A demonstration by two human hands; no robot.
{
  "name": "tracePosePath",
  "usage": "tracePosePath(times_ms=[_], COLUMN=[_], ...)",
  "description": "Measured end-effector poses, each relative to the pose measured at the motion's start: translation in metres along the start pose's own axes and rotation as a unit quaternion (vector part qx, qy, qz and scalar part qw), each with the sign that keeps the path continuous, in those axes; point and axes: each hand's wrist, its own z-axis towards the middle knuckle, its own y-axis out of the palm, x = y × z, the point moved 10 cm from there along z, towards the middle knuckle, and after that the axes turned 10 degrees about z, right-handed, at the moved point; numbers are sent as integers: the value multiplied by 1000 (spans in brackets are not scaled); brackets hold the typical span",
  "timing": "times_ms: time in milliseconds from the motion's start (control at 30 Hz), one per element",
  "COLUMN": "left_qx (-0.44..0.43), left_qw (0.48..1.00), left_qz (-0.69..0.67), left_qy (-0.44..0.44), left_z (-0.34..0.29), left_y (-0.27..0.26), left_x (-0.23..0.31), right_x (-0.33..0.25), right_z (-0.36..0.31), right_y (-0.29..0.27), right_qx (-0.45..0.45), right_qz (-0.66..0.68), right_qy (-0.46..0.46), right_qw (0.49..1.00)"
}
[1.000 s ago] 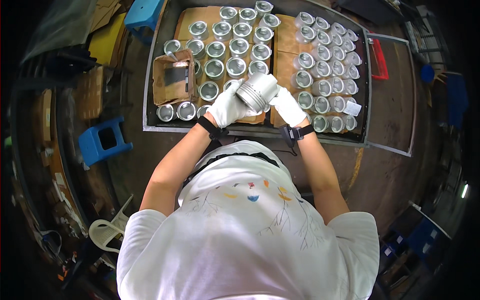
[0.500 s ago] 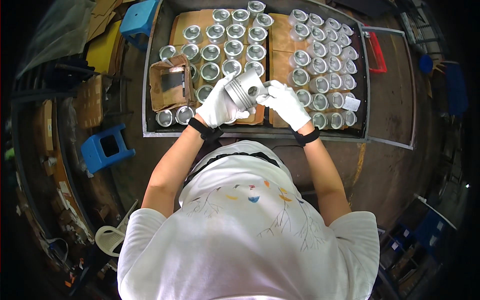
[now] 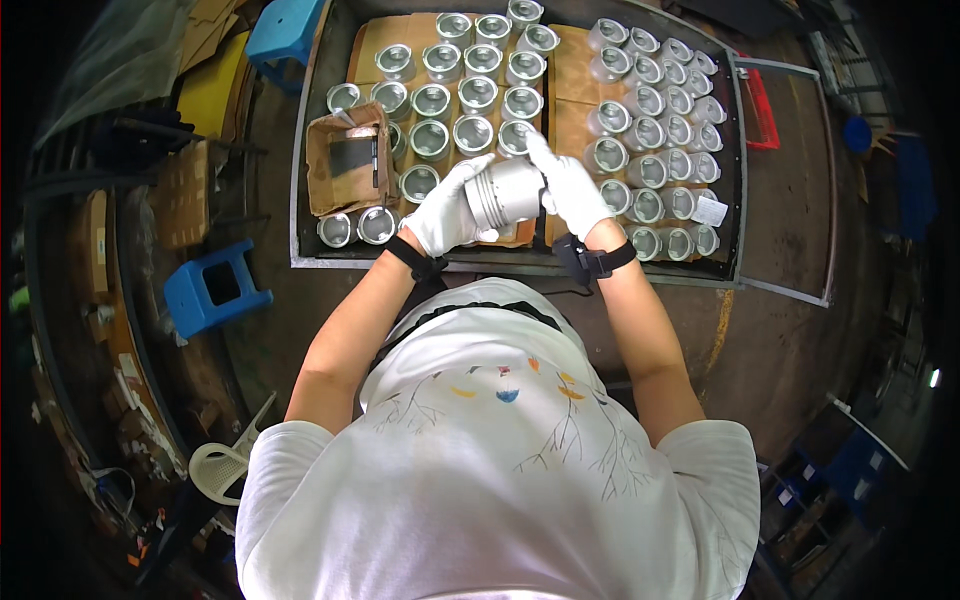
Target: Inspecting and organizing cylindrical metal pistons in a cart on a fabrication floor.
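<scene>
A silver metal piston (image 3: 508,192) with ring grooves lies on its side between my white-gloved hands, above the near edge of a shallow metal-framed bin. My left hand (image 3: 445,212) is closed round its grooved end, thumb along the top. At the opposite end is my right hand (image 3: 572,196), its fingers and thumb bent about the piston's edge. Whether anything small sits under the right fingers is hidden. Rows of similar pistons (image 3: 430,140) stand upright on brown cardboard (image 3: 565,85) beneath and beyond my hands.
An open cardboard box (image 3: 322,185) with a dark flat item inside sits at the bin's left. A white paper slip (image 3: 709,210) rests on pistons at the right. Blue stools (image 3: 215,290) stand left of the bin, and a red frame (image 3: 762,110) lies beyond its right side.
The piston has turned, so the round side hole seen before no longer shows. My right hand has moved from that hole to the piston's right end, its fingers pointing farther up.
</scene>
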Motion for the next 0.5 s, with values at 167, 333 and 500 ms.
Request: tracePosePath(times_ms=[167, 333, 500], left_qx=[-65, -56, 77], left_qw=[995, 995, 990], left_qz=[-69, -64, -2], left_qy=[-33, 42, 115], left_z=[-5, 0, 2], left_y=[8, -19, -50], left_x=[4, 7, 14], right_x=[-30, -17, 8], right_z=[-6, -16, -15], right_y=[-19, -33, -39], right_qx=[50, 56, 59], right_qz=[16, 11, -5], right_qy=[-88, -63, -28], right_qw=[995, 996, 998])
